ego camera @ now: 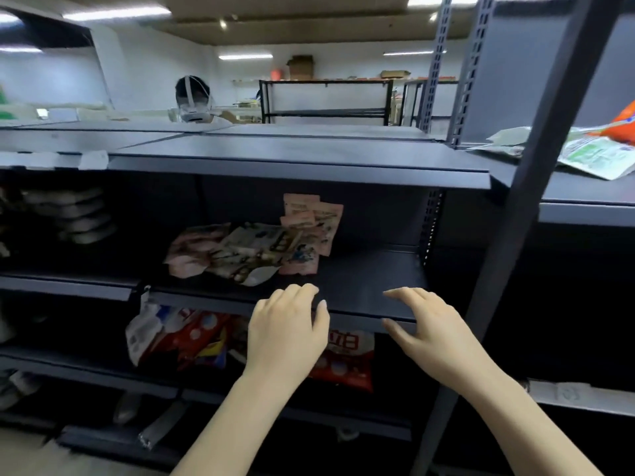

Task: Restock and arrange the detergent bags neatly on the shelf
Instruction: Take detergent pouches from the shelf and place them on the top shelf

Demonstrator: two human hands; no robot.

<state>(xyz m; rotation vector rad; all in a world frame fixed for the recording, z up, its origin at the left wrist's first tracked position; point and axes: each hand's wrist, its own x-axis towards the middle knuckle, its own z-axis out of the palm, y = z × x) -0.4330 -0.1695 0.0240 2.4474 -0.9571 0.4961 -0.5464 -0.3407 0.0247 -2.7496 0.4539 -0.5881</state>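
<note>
Both hands hover empty at the front lip of the middle shelf (360, 286): the left hand (287, 333) has its fingers (302, 292) loosely bent over the shelf edge, grasping nothing, and the right hand (426, 333) is spread, fingers released, just in front of the same edge.

The detergent bags sit in two places. A pink and pale heap (247, 250) lies slumped toward the back left of the middle shelf, with a few pink pouches (311, 214) propped upright behind it. On the shelf below, red and white bags (178, 338) lean crookedly, and another red bag (347, 359) shows partly behind the left wrist.

These look like soft, glossy film pouches (the creases and sagging corners suggest loose contents that shift), so they will likely flop if lifted by one corner and may slide against each other. My judgement: take each bag with both hands at its side seams or along the stiffer sealed top edge, support the belly from beneath, and stand it on its base
</note>
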